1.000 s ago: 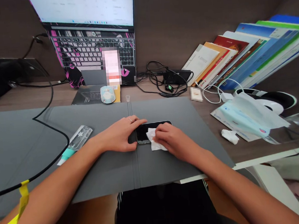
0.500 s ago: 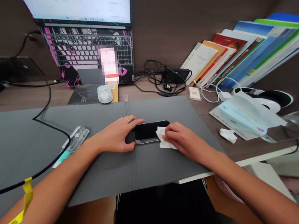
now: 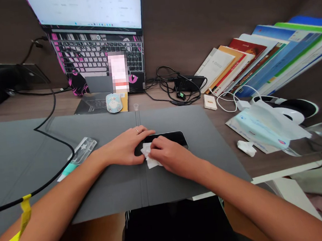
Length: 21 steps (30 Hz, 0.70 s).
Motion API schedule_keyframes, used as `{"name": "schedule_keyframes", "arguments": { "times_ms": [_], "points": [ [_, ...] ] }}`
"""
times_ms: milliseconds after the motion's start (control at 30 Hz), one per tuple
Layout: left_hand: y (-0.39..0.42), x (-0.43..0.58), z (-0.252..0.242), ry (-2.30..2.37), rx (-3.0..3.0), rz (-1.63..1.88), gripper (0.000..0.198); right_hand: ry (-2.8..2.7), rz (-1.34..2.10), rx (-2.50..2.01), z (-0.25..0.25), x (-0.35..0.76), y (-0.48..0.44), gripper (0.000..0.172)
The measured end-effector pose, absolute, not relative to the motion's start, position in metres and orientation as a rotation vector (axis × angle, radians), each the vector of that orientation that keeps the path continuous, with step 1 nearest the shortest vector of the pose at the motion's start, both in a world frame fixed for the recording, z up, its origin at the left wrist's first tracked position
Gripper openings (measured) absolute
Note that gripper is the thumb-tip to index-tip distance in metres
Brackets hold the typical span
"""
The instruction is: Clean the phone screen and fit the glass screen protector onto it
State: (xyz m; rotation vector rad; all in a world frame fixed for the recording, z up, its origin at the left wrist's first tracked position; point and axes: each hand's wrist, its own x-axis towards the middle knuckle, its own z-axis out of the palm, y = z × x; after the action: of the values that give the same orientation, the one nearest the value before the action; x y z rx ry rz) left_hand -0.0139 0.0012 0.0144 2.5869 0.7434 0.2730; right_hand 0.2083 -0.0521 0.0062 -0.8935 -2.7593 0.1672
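Observation:
A black phone [image 3: 176,137] lies screen up on the grey mat [image 3: 98,177] in front of me. My left hand [image 3: 125,147] rests flat on the phone's left end and holds it down, fingers stretched out, a ring on one finger. My right hand [image 3: 169,157] is closed on a small white wipe [image 3: 148,153] and presses it on the left half of the screen, right beside my left fingers. The right end of the phone shows bare.
A clear spray bottle with a teal cap [image 3: 78,156] lies left on the mat beside a black cable [image 3: 52,118]. A laptop [image 3: 96,44] stands behind. Books [image 3: 256,61], a mask packet [image 3: 264,125], a crumpled wipe [image 3: 246,147] and chargers [image 3: 184,85] fill the right.
My right hand has slid the wipe from the phone's right end back to its left end. The left hand has stayed on the phone.

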Motion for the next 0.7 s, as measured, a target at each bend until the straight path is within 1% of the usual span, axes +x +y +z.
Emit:
{"name": "schedule_keyframes", "arguments": {
  "times_ms": [133, 267, 467, 567, 700],
  "points": [
    [0.002, -0.014, 0.015, 0.753, 2.541, 0.293, 0.077, -2.761, 0.197, -0.861, 0.006, 0.209, -0.051, 0.017],
    [0.003, -0.015, 0.014, 0.751, 2.547, 0.29, 0.077, -2.603, 0.323, -0.996, 0.008, 0.248, -0.056, 0.019],
    [0.004, -0.015, 0.013, 0.756, 2.569, 0.284, 0.077, -2.564, 0.381, -1.132, 0.021, 0.295, -0.064, 0.021],
    [0.004, -0.014, 0.013, 0.754, 2.575, 0.287, 0.077, -2.551, 0.372, -1.16, 0.022, 0.295, -0.066, 0.022],
    [0.004, -0.013, 0.015, 0.76, 2.566, 0.282, 0.079, -2.545, 0.343, -1.12, 0.015, 0.267, -0.064, 0.022]
  ]
}}
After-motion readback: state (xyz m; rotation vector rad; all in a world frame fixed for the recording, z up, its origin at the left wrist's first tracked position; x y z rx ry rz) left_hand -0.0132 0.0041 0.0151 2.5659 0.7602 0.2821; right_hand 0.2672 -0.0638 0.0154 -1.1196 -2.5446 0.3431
